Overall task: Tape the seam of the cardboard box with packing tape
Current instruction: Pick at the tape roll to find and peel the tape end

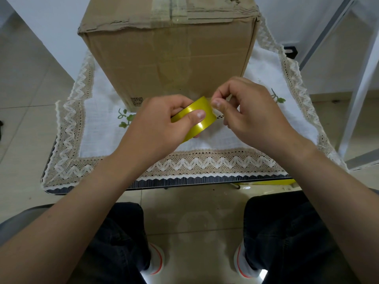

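Note:
A tall brown cardboard box (168, 56) stands on the table, its closed top flaps bearing old tape along the centre seam (171, 9). In front of the box, my left hand (155, 124) grips a yellow roll of packing tape (200, 117), thumb on its outer face. My right hand (250, 111) pinches at the roll's upper right edge with thumb and forefinger, where the tape end lies. Both hands hover just above the cloth.
A white cloth with a lace border (205, 162) covers the small table (205, 182). A white metal frame (356, 83) stands to the right. My knees and shoes (155, 259) are below the table's front edge, on a tiled floor.

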Demonstrator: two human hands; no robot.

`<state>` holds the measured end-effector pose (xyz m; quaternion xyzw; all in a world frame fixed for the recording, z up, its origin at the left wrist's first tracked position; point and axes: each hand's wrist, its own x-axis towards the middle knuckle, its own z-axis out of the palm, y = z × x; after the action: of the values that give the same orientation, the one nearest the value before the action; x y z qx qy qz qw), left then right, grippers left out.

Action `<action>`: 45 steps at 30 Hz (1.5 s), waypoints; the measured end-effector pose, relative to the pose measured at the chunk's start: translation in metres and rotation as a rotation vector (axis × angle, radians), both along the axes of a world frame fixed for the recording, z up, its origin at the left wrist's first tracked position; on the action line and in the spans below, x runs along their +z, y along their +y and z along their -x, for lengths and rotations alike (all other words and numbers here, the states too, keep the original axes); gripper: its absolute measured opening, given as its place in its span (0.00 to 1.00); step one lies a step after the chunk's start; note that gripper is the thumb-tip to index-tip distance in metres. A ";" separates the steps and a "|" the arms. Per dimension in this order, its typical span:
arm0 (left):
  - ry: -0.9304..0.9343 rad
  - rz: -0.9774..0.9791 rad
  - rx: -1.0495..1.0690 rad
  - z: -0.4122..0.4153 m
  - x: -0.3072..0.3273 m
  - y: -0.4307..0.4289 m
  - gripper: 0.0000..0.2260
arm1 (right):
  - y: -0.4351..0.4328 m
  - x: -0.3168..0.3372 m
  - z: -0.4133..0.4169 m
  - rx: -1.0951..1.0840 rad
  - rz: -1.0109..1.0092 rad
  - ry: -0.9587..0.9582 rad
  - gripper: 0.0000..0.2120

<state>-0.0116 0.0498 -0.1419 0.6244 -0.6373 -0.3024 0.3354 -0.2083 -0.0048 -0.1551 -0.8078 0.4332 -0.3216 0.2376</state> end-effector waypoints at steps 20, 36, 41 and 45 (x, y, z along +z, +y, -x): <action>-0.022 0.009 0.052 0.001 0.000 0.000 0.07 | 0.004 0.002 -0.005 -0.104 -0.247 -0.243 0.09; -0.341 0.052 0.125 0.008 0.006 0.000 0.14 | 0.004 0.004 -0.016 -0.170 -0.132 0.060 0.07; -0.495 -0.004 0.208 0.005 0.007 -0.004 0.20 | 0.010 0.015 -0.019 -0.187 -0.063 0.128 0.04; -0.482 -0.049 0.211 0.002 0.007 -0.005 0.21 | 0.013 0.020 -0.019 -0.180 -0.013 0.180 0.02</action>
<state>-0.0140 0.0446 -0.1347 0.7495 -0.6225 -0.1234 0.1883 -0.1894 0.0080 -0.1348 -0.7896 0.5256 -0.2652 0.1731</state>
